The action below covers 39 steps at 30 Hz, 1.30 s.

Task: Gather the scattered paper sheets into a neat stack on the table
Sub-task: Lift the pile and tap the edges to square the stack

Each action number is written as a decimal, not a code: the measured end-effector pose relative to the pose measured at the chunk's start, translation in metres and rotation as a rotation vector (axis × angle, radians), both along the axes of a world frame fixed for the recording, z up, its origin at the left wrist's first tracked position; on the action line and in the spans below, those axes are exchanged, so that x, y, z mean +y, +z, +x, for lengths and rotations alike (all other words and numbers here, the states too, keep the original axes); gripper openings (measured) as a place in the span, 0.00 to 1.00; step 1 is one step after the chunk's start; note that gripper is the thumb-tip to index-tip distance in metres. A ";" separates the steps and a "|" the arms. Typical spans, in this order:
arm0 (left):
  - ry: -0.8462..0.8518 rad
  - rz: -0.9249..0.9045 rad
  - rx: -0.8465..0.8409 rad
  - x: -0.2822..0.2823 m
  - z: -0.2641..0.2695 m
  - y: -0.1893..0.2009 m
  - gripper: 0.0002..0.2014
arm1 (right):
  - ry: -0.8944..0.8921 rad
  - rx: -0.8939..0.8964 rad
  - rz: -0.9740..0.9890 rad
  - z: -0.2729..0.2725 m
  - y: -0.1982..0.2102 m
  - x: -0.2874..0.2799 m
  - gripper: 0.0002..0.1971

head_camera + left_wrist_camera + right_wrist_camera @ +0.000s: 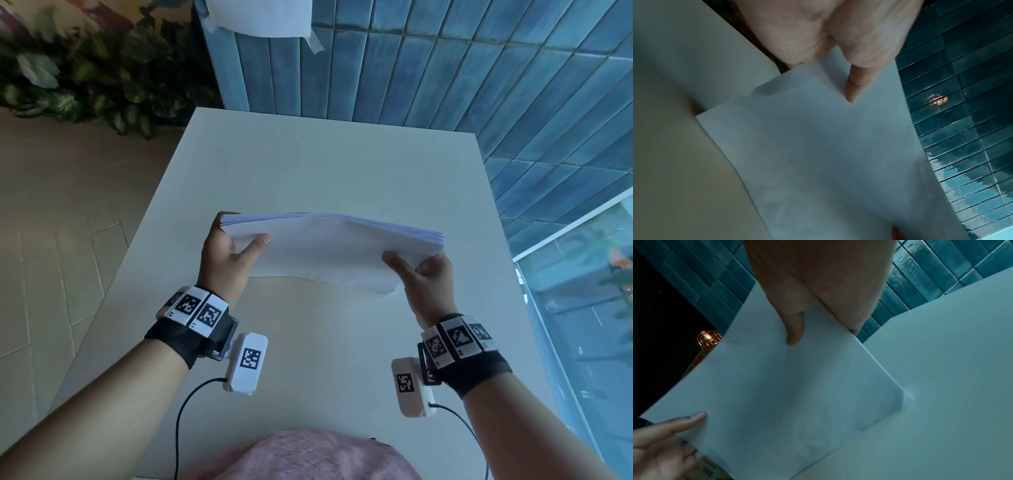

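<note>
A stack of white paper sheets [329, 250] is held upright on its long edge, its lower edge resting on the white table [308, 164] near the middle. My left hand [233, 250] grips the stack's left end, thumb on the near face and fingers behind. My right hand [421, 274] grips the right end the same way. In the left wrist view the thumb [855, 87] lies on the paper stack [818, 154]. The right wrist view shows the right thumb [795, 331] on the paper stack [787, 394], with the left hand [663, 439] at the far end.
A blue tiled wall [445, 68] stands behind the table, with a white sheet [260, 15] taped to it. Leafy plants [85, 75] and a tiled floor [51, 222] lie to the left. A glass panel [582, 308] runs along the right edge.
</note>
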<state>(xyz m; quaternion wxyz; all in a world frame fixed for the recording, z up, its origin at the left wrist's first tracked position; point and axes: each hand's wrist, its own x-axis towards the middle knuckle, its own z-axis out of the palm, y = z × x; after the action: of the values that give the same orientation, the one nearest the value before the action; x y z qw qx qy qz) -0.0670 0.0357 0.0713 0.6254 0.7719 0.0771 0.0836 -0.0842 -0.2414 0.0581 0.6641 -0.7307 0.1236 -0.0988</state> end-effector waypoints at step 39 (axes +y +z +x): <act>-0.540 0.506 0.299 -0.003 -0.026 0.028 0.11 | 0.435 0.079 -1.005 0.056 0.182 -0.011 0.15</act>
<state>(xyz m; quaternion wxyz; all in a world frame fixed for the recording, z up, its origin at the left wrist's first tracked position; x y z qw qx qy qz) -0.0932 0.0325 0.0991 0.3969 0.8978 -0.0615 -0.1808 -0.0286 -0.2521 0.2398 0.2331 -0.9699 -0.0679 0.0214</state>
